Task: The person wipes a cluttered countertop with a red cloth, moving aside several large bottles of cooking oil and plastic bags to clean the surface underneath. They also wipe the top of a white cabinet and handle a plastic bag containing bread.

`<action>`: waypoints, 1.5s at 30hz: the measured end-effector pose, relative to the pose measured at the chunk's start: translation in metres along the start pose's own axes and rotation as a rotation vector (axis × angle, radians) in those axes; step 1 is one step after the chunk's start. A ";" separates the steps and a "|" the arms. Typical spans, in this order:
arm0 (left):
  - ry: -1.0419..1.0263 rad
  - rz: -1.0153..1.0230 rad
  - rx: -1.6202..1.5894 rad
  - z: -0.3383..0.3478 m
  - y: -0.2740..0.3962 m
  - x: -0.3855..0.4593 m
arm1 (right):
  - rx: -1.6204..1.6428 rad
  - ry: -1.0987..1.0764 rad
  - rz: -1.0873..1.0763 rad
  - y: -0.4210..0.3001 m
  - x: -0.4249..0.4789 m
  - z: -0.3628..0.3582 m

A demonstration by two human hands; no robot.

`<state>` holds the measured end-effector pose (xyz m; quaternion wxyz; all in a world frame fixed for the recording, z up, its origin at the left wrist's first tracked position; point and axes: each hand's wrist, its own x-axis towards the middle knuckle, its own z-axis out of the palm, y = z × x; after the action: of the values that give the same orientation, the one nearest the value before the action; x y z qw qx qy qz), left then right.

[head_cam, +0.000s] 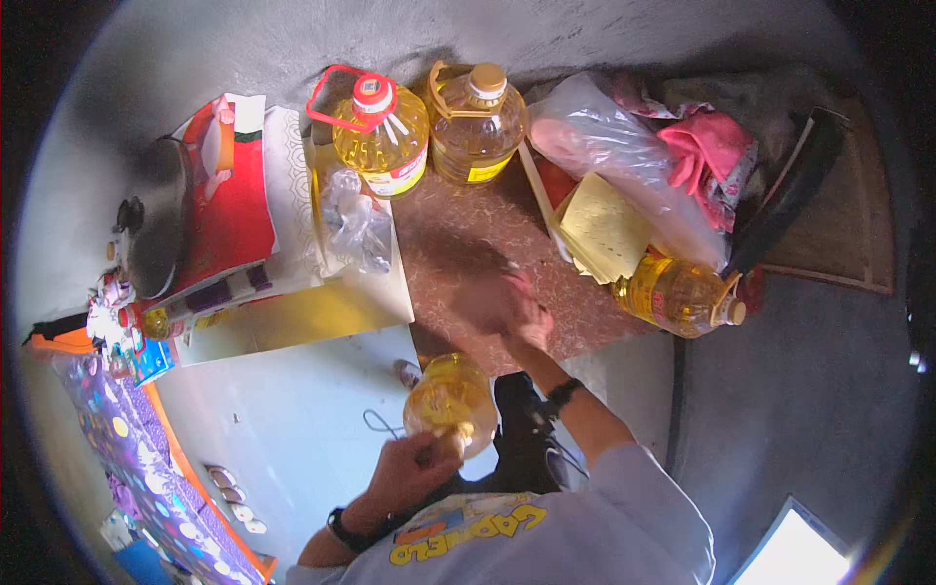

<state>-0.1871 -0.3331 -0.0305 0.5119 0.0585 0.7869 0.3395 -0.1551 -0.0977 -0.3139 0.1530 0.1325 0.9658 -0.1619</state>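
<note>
My left hand (417,472) grips a clear plastic cooking oil bottle (450,395) near its neck. The bottle hangs close to my body, by the front edge of a reddish-brown marbled tabletop (468,234), with yellow oil inside. Over that tabletop is my right hand (526,314), blurred by motion; what its fingers hold, if anything, cannot be made out. At the back stand an oil bottle with a red cap and handle (380,139) and another with a tan cap (479,128). A further oil bottle (676,296) lies on its side at the right.
A yellow sponge-like cloth (607,227), a clear plastic bag (607,139) and a pink cloth (706,153) are heaped at the right. Left of the tabletop, a white cabinet (398,292) bears a crumpled plastic bag (358,223) and a red printed cloth (245,212). A grey wall rises behind.
</note>
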 end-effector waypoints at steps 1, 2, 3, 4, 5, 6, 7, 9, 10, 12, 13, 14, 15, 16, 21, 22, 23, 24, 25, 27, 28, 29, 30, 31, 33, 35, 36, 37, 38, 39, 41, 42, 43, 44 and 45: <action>-0.035 0.062 0.007 -0.002 -0.001 -0.002 | -0.002 -0.073 -0.049 -0.006 0.027 0.025; -0.083 0.054 0.055 -0.007 0.001 -0.004 | 0.010 -0.154 -0.124 -0.016 0.057 0.050; -0.123 0.054 0.076 -0.011 -0.007 -0.002 | 0.052 -0.164 -0.221 -0.019 0.076 0.063; -0.099 0.067 0.080 -0.014 -0.006 -0.005 | 0.092 -0.186 -0.339 -0.029 0.096 0.071; -0.066 0.067 0.074 -0.017 -0.010 -0.007 | -0.003 -0.111 -0.493 -0.050 0.099 0.051; -0.045 0.061 0.035 -0.018 -0.022 -0.008 | -0.100 -0.035 -0.646 -0.069 0.105 0.032; -0.045 0.064 0.007 -0.018 -0.032 -0.011 | -0.116 -0.030 -0.651 -0.072 0.114 0.026; -0.050 0.106 -0.091 -0.018 -0.032 -0.008 | -0.161 -0.017 -0.670 -0.065 0.142 0.015; -0.063 0.145 -0.151 -0.019 -0.019 -0.005 | -0.165 0.057 -0.535 -0.058 0.157 0.013; -0.072 0.187 -0.238 -0.014 -0.009 0.001 | -0.120 0.137 -0.303 -0.040 0.184 -0.003; -0.044 0.178 -0.274 -0.012 -0.011 0.001 | -0.061 0.138 -0.232 -0.042 0.201 -0.014; -0.027 0.176 -0.305 -0.010 -0.012 0.001 | -0.007 0.141 -0.149 -0.039 0.207 -0.020; -0.013 0.153 -0.287 -0.011 -0.012 0.001 | -0.017 0.145 -0.112 -0.034 0.204 -0.018; 0.000 0.132 -0.266 -0.013 -0.014 0.001 | -0.027 0.150 -0.073 -0.028 0.199 -0.016; 0.007 -0.058 -0.310 -0.024 -0.011 -0.004 | -0.036 0.257 0.292 0.007 0.144 -0.012; -0.005 -0.081 -0.348 -0.025 -0.009 -0.005 | -0.038 0.302 0.282 0.025 0.125 -0.004; -0.009 -0.106 -0.390 -0.027 -0.007 -0.004 | -0.041 0.347 0.264 0.037 0.107 0.000; -0.025 -0.092 -0.448 -0.030 0.000 0.000 | -0.028 0.334 0.320 0.042 0.085 -0.001; -0.040 -0.093 -0.464 -0.029 -0.004 0.000 | -0.006 0.315 0.366 0.042 0.061 0.000; -0.070 -0.086 -0.496 -0.027 -0.019 0.002 | -0.021 0.282 0.437 0.060 0.005 0.015; -0.090 -0.079 -0.523 -0.029 -0.025 0.001 | -0.040 0.284 0.461 0.074 -0.027 0.029; -0.101 -0.074 -0.555 -0.029 -0.030 0.000 | -0.083 0.322 0.443 0.087 -0.050 0.041; -0.118 -0.072 -0.588 -0.027 -0.034 0.000 | -0.062 0.333 0.434 0.092 -0.060 0.040; -0.088 -0.061 -0.620 -0.026 -0.034 0.002 | -0.041 0.344 0.424 0.097 -0.069 0.041; -0.032 -0.050 -0.677 -0.024 -0.033 0.003 | -0.012 0.342 0.428 0.097 -0.076 0.038; -0.043 0.013 -0.705 -0.026 -0.045 0.007 | 0.007 0.345 0.456 0.078 -0.050 0.013; -0.024 0.026 -0.705 -0.028 -0.042 0.007 | 0.076 0.273 0.464 0.071 -0.046 0.005; -0.002 0.039 -0.706 -0.029 -0.039 0.007 | 0.084 0.263 0.432 0.072 -0.047 0.010; 0.016 0.040 -0.722 -0.028 -0.039 0.008 | 0.093 0.252 0.397 0.074 -0.050 0.021; 0.018 0.034 -0.741 -0.027 -0.037 0.009 | 0.102 0.240 0.356 0.069 -0.046 0.019; 0.024 0.021 -0.784 -0.026 -0.034 0.009 | 0.104 0.290 0.306 0.058 -0.023 0.018; 0.012 0.006 -0.730 -0.026 -0.037 0.009 | 0.039 0.349 0.247 0.057 -0.004 0.022; -0.008 -0.007 -0.671 -0.027 -0.042 0.009 | -0.028 0.409 0.198 0.056 0.017 0.024; -0.037 -0.019 -0.607 -0.028 -0.044 0.012 | -0.092 0.418 0.229 0.051 0.042 0.026; -0.025 -0.030 -0.587 -0.028 -0.038 0.014 | -0.152 0.420 0.256 0.043 0.069 0.028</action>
<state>-0.2078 -0.3695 -0.0572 0.5214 -0.0998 0.6495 0.5444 -0.1987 -0.0543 -0.3737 -0.0224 0.2725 0.9612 -0.0372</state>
